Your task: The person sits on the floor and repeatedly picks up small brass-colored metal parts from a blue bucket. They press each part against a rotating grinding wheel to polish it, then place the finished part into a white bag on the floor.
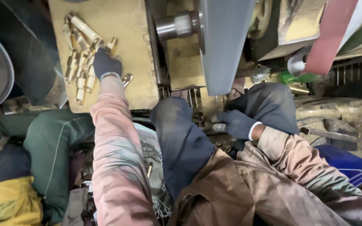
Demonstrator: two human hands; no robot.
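- I am sitting low before the machine, and its grey metal guard [225, 42] is hanging just above and ahead of my right hand, with the steel shaft [177, 25] jutting out to that hand's upper left.
- The yellowed work table [118, 25] is lying under my left hand, stretching away beyond the fingertips and off to the right of it.
- My knees, draped in dark cloth [181, 138], are rising between my two arms, nearer to the right hand than to the left.
- My left hand [106, 63], in a dark glove, is reaching out at full arm's length and closing its fingers down on the heap of brass fittings [79, 67]; the glove is hiding whether a piece is pinched yet, so I cannot tell.
- The heap is spreading mostly to the left of and beyond that hand, and one loose brass piece [127, 78] is lying just to the right of my wrist.
- My right hand [236, 123], also gloved, is curling shut around a small metal part [218, 127] whose end is sticking out to the hand's left, close under the guard.
- I am judging this as the picking-up step: fetching a fresh fitting while the right hand is waiting at the machine.
- The next move is calling for a clean pinch on a single fitting, without dragging its neighbours off the table.
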